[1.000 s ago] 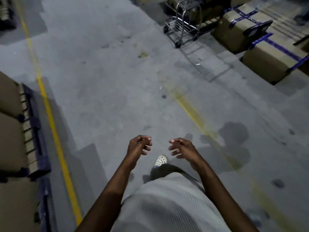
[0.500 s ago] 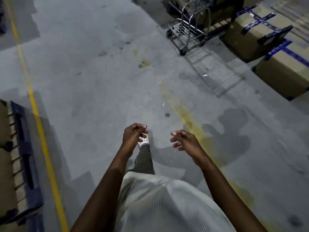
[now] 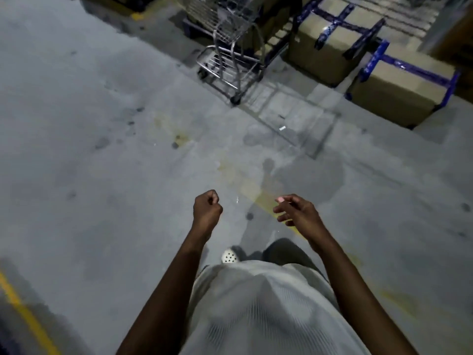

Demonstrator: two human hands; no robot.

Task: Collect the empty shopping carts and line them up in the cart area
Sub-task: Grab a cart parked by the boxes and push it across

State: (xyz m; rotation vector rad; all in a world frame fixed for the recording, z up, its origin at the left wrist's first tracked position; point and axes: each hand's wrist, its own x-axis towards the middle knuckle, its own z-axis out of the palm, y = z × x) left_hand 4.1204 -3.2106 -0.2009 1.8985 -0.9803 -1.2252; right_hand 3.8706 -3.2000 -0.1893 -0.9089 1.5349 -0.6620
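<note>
A single wire shopping cart [image 3: 230, 60] is seen at the top of the view, standing upright on its wheels on the grey concrete floor [image 3: 102, 149], well ahead of the person and a little to the right. Its basket is cut off by the upper edge, so its contents cannot be judged; the lower rack is bare. Just beside the cart, to its right, two cardboard boxes are set on the floor – the farther box [image 3: 330, 47] and the nearer box [image 3: 399, 88] – each bound with blue strapping. Both bare arms are held out in front of the body, and neither hand is touching the cart. The left hand [image 3: 206, 210] is closed into a fist, with its fingers curled in and nothing held inside. The right hand [image 3: 297, 213] is kept loose, its fingers [image 3: 282, 200] spread apart and slightly bent – nothing is gripped by it either. The hands are kept apart from each other. Below them a pale ribbed shirt [image 3: 261, 311] is seen, with a white perforated shoe [image 3: 229, 256] showing beneath the left forearm. A worn yellow stripe [image 3: 258, 198] is marked on the floor between the hands, and a brighter yellow line [image 3: 23, 316] is painted at the lower left. A small white scrap [image 3: 282, 128] is lying on the floor near the cart.
</note>
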